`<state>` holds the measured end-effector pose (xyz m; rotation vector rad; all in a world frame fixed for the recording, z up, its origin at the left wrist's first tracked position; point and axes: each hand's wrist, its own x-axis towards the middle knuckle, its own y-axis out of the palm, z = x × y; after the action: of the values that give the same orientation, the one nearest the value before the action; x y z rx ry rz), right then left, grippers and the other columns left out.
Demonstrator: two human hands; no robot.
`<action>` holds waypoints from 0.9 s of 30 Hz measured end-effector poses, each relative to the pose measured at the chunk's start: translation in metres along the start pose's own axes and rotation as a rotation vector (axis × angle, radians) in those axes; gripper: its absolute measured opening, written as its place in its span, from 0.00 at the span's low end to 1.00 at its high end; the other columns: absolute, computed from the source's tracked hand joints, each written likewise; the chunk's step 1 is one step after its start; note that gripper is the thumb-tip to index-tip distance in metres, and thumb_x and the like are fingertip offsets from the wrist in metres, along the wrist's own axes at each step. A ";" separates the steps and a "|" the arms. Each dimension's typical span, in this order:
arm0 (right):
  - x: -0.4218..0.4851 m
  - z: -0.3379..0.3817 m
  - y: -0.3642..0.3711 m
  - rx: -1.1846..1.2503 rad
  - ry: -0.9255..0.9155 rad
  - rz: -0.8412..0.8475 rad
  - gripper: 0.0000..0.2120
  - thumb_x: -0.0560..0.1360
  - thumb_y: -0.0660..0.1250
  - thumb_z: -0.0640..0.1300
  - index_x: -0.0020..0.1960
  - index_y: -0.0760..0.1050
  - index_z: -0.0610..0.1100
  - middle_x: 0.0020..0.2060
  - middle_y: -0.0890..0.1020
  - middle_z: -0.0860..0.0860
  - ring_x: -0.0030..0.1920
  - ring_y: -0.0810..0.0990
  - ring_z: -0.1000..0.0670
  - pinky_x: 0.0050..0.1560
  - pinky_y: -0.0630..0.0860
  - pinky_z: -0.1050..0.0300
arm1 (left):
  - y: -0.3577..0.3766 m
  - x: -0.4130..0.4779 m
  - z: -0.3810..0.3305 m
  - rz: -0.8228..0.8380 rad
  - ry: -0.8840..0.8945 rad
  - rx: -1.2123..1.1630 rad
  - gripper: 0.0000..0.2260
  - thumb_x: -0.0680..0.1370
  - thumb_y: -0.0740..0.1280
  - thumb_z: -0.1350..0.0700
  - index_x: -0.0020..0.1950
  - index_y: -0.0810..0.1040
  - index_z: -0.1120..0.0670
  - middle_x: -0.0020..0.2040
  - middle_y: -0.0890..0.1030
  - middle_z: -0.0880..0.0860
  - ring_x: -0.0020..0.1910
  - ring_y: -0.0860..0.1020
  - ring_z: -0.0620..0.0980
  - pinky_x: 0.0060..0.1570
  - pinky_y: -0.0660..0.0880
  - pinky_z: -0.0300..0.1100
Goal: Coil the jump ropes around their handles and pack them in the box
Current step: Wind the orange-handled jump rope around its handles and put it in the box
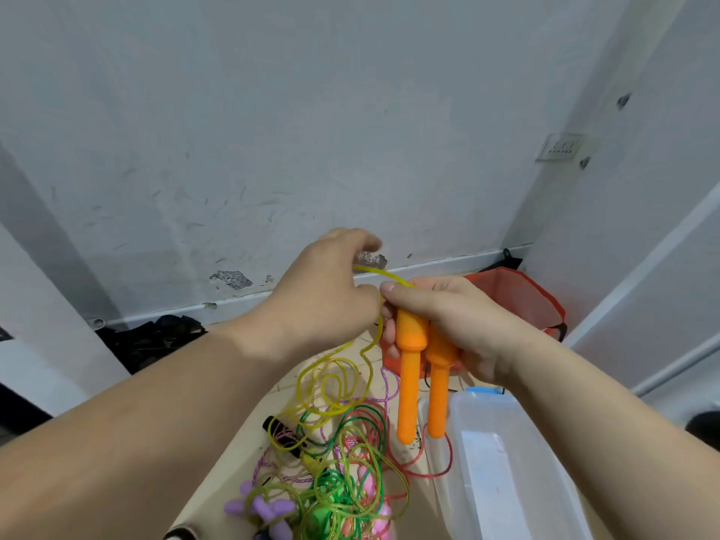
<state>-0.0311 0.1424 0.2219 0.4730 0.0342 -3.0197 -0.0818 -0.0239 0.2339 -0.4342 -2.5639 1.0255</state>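
My right hand (448, 325) grips two orange jump-rope handles (413, 380) side by side, their long ends pointing down. My left hand (327, 294) pinches the yellow translucent rope (331, 383) that runs from the handle tops and arcs over to my right thumb. The rest of that rope hangs down in loose loops. Below lies a tangle of green, red and pink ropes (350, 461) with purple handles (261, 508) and a black handle (278, 426). A clear plastic box (506, 461) with a blue clip stands open at the lower right.
A red bag (518, 298) sits behind my right hand near the wall corner. Dark cloth (156, 341) lies by the skirting on the left. White walls close in ahead and on the right.
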 end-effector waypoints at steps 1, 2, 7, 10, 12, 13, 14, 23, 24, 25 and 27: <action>-0.002 0.002 0.002 0.008 0.002 0.028 0.13 0.81 0.69 0.47 0.44 0.78 0.37 0.34 0.81 0.38 0.33 0.80 0.41 0.36 0.77 0.54 | 0.002 -0.002 -0.003 0.076 0.041 -0.023 0.27 0.72 0.67 0.63 0.69 0.76 0.48 0.66 0.76 0.44 0.65 0.74 0.43 0.60 0.68 0.32; -0.005 0.004 0.004 0.005 0.005 0.048 0.13 0.80 0.69 0.46 0.44 0.78 0.36 0.33 0.80 0.38 0.32 0.79 0.42 0.35 0.78 0.54 | 0.003 -0.004 -0.007 0.168 0.056 -0.055 0.30 0.71 0.68 0.65 0.71 0.74 0.47 0.68 0.75 0.43 0.67 0.73 0.41 0.61 0.68 0.31; -0.007 0.006 0.006 -0.069 0.022 -0.094 0.13 0.74 0.77 0.48 0.44 0.74 0.43 0.30 0.75 0.40 0.27 0.76 0.44 0.30 0.79 0.52 | 0.007 -0.008 -0.010 0.326 -0.043 -0.130 0.15 0.72 0.63 0.64 0.54 0.80 0.50 0.42 0.83 0.48 0.43 0.82 0.48 0.45 0.80 0.48; -0.002 0.001 0.000 0.030 0.013 -0.178 0.20 0.71 0.80 0.47 0.50 0.69 0.45 0.32 0.76 0.40 0.27 0.76 0.44 0.28 0.78 0.52 | 0.007 -0.007 -0.014 0.380 -0.183 -0.295 0.04 0.74 0.65 0.64 0.45 0.77 0.56 0.32 0.74 0.51 0.29 0.73 0.50 0.41 0.82 0.59; 0.001 -0.001 -0.003 0.078 0.013 -0.150 0.22 0.72 0.79 0.51 0.54 0.70 0.43 0.32 0.77 0.42 0.25 0.77 0.45 0.26 0.75 0.56 | 0.004 -0.006 -0.017 0.395 -0.248 -0.449 0.03 0.75 0.66 0.61 0.42 0.75 0.56 0.25 0.69 0.48 0.24 0.66 0.48 0.37 0.81 0.59; 0.003 -0.001 -0.005 0.106 0.021 -0.118 0.25 0.72 0.78 0.55 0.56 0.71 0.41 0.33 0.77 0.43 0.26 0.77 0.46 0.28 0.75 0.56 | 0.002 -0.005 -0.018 0.380 -0.263 -0.499 0.04 0.76 0.68 0.58 0.42 0.75 0.56 0.23 0.66 0.47 0.23 0.64 0.48 0.33 0.79 0.54; 0.004 -0.002 -0.008 0.142 0.042 -0.072 0.29 0.71 0.77 0.61 0.57 0.73 0.40 0.36 0.78 0.43 0.30 0.78 0.46 0.33 0.77 0.54 | 0.000 -0.004 -0.018 0.343 -0.264 -0.520 0.08 0.77 0.69 0.54 0.41 0.75 0.55 0.23 0.65 0.46 0.22 0.63 0.48 0.30 0.76 0.49; 0.005 -0.016 -0.016 0.203 0.128 0.291 0.40 0.58 0.84 0.63 0.60 0.77 0.41 0.50 0.85 0.39 0.49 0.86 0.39 0.50 0.82 0.44 | -0.002 0.011 -0.001 -0.114 -0.248 -0.657 0.19 0.83 0.62 0.43 0.38 0.71 0.53 0.23 0.67 0.44 0.20 0.66 0.48 0.30 0.71 0.45; 0.005 -0.015 -0.014 0.191 0.112 0.311 0.34 0.61 0.84 0.59 0.59 0.76 0.42 0.47 0.84 0.39 0.46 0.87 0.40 0.46 0.83 0.46 | -0.002 0.012 0.000 -0.144 -0.249 -0.649 0.19 0.84 0.61 0.44 0.38 0.72 0.53 0.22 0.69 0.43 0.20 0.67 0.47 0.30 0.73 0.45; 0.004 -0.013 -0.012 0.180 0.104 0.310 0.27 0.66 0.82 0.54 0.57 0.76 0.43 0.44 0.83 0.40 0.43 0.86 0.41 0.41 0.82 0.49 | -0.001 0.012 0.001 -0.159 -0.249 -0.642 0.18 0.84 0.60 0.44 0.39 0.72 0.53 0.24 0.71 0.43 0.21 0.69 0.46 0.31 0.75 0.46; 0.003 -0.009 -0.010 0.169 0.096 0.271 0.15 0.72 0.76 0.47 0.53 0.75 0.44 0.41 0.81 0.42 0.37 0.84 0.43 0.34 0.79 0.53 | 0.000 0.012 0.004 -0.121 -0.264 -0.636 0.17 0.85 0.59 0.46 0.41 0.73 0.53 0.30 0.74 0.50 0.25 0.73 0.48 0.35 0.79 0.49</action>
<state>-0.0324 0.1524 0.2126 0.5836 -0.2588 -2.7440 -0.0945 -0.0215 0.2333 -0.3020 -3.0822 0.2102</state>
